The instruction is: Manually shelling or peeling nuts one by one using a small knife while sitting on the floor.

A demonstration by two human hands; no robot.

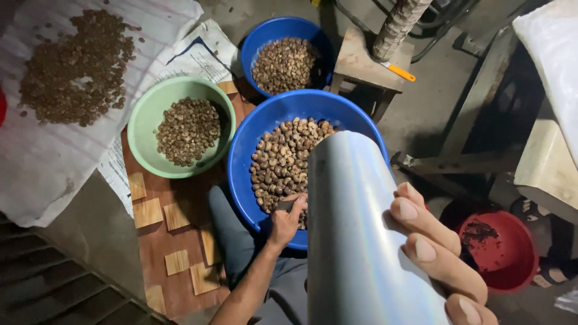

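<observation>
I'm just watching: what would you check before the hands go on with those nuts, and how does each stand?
1. Left hand grips a small dark tool: ok, it is over the large blue basin.
2. Right hand holds the silvery cylinder: ok, fingers wrap its side.
3. Nuts in the basin: ok, plenty.
4. Green bowl has room: ok, partly filled.
5. Red bowl within reach: cannot tell.
6. Cylinder's contents: cannot tell.
</observation>
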